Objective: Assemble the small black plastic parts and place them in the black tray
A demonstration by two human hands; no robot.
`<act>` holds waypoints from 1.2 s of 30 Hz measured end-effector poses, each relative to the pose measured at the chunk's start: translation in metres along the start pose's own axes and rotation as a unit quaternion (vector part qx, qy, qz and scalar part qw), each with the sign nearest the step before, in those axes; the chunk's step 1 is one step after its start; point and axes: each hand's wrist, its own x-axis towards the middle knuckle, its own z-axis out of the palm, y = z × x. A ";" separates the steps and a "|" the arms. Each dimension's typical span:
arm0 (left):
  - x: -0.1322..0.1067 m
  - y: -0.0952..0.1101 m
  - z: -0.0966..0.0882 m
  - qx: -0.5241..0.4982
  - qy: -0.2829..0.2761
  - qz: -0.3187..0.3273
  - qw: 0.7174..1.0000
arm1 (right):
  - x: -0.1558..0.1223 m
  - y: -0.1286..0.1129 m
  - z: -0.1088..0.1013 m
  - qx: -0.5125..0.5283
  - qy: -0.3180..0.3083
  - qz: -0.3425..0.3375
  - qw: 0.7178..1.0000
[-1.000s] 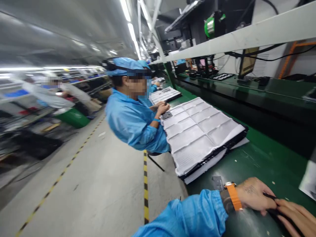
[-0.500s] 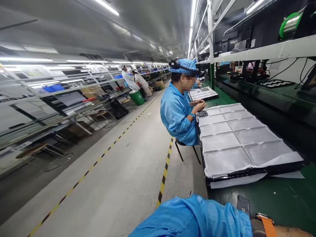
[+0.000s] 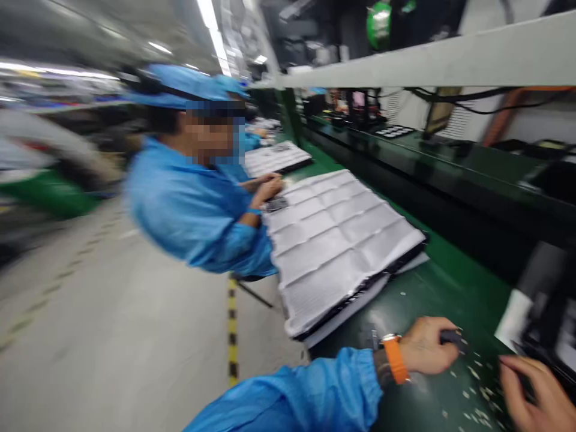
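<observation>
The picture is blurred by motion. My left hand (image 3: 427,347), with an orange watch strap and blue sleeve, is shut on a small dark object (image 3: 452,338) above the green bench mat (image 3: 432,300). At the lower right corner, my right hand (image 3: 526,393) has its fingers near a blurred black object with a white part (image 3: 540,312). Many pale flecks (image 3: 477,384) lie between my hands. A small grey metal plate (image 3: 371,339) sits just behind my left wrist. Beyond it lies a large stack of white-wrapped sheets (image 3: 333,246).
A co-worker (image 3: 189,204) in a blue gown and cap sits at the bench's left side, hands near a small dark device (image 3: 276,204). Another white stack (image 3: 274,159) lies farther along. A pale shelf (image 3: 450,54) and a dark rear bench (image 3: 427,144) run to the right.
The view has swung left and down from the previous frame. Both my hands are back in view, apart rather than together as one second ago. Many more pale flecks show on the mat.
</observation>
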 end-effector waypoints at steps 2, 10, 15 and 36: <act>-0.005 0.004 -0.002 -0.031 0.008 0.013 0.999 | -0.007 -0.003 -0.016 -0.017 -0.016 -0.005 1.000; -0.010 0.006 -0.004 -0.109 -0.046 -0.022 0.993 | 0.000 -0.016 -0.013 0.081 -0.082 0.087 0.990; -0.010 0.010 -0.001 -0.063 -0.017 0.002 0.998 | -0.004 -0.023 -0.018 0.079 -0.028 0.067 0.994; -0.012 0.006 0.011 0.017 -0.016 0.102 0.995 | -0.005 -0.044 -0.008 0.068 -0.156 -0.115 0.979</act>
